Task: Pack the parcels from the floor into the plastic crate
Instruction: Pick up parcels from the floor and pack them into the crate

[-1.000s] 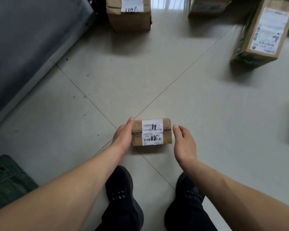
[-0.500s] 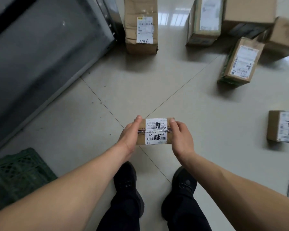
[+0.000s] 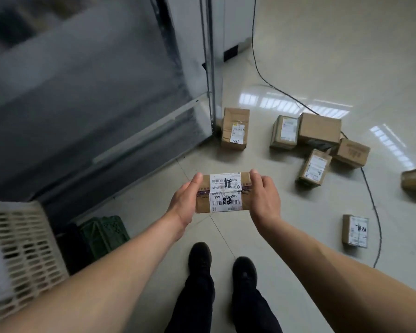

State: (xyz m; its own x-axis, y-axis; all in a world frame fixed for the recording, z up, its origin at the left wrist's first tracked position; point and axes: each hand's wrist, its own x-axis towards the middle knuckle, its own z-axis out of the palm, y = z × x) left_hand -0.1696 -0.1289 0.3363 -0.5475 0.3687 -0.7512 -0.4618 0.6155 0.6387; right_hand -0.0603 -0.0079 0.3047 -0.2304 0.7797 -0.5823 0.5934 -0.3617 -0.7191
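Observation:
A small brown parcel [image 3: 223,192] with a white barcode label hangs in the air in front of me, well above the floor. My left hand [image 3: 184,200] grips its left end and my right hand [image 3: 264,195] grips its right end, thumbs on top. A cream plastic crate [image 3: 27,246] with a slotted wall stands at the lower left, and a dark green crate [image 3: 103,233] sits on the floor beside it. Several more cardboard parcels lie on the tiles: one [image 3: 234,128] by the shelf post, a cluster [image 3: 320,138] at the right, and a small one [image 3: 354,230] nearer me.
A large grey metal unit [image 3: 82,104] fills the left side, with an upright post [image 3: 210,68] at its corner. A black cable [image 3: 372,205] snakes across the floor at the right. My two black shoes [image 3: 222,265] stand on the tiles below the parcel.
Both hands closed on the small parcel and lifted it off the floor. I have straightened up, so the view now takes in the crates at the left and more parcels.

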